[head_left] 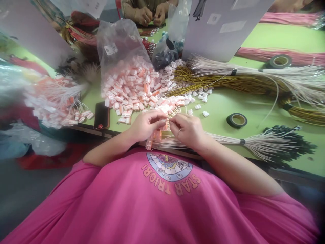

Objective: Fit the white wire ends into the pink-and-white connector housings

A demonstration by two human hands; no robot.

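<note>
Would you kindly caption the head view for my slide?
Left hand and right hand close together at white wires, before piled connectors.

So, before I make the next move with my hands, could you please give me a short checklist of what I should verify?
1. Hands close together: ok. Left hand and right hand are near each other, fingers bent.
2. Grip at fingertips: cannot tell. Details are too small and partly hidden.
3. White wires bound: ok. A black band wraps them.
4. Loose parts gathered: not ok. Some small white connectors lie apart from the large connector pile.
5. Tape roll off the wires: ok. It lies beyond them.
6. Phone apart from left hand: ok.
</note>
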